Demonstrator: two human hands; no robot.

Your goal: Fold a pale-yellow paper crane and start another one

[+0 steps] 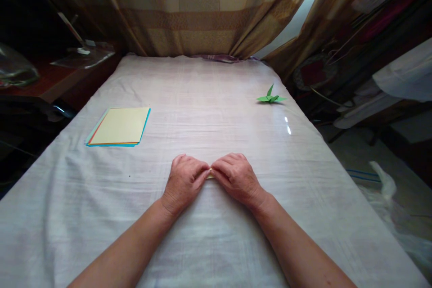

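Both hands meet near the middle of the desk, a little toward its near edge. The left hand (pixel 184 180) and the right hand (pixel 236 177) lie knuckles up on the white cloth (pixel 202 99), and their fingers (pixel 201 172) are pinched together on a small folded piece of yellow paper (pixel 210 174), of which only a sliver shows between the fingertips. A stack of coloured paper sheets (pixel 119 126), pale yellow on top, lies toward the left edge, well apart from the hands. A green origami crane (pixel 270 97) stands near the far right edge. Patterned curtains (pixel 199 4) hang behind the far edge.
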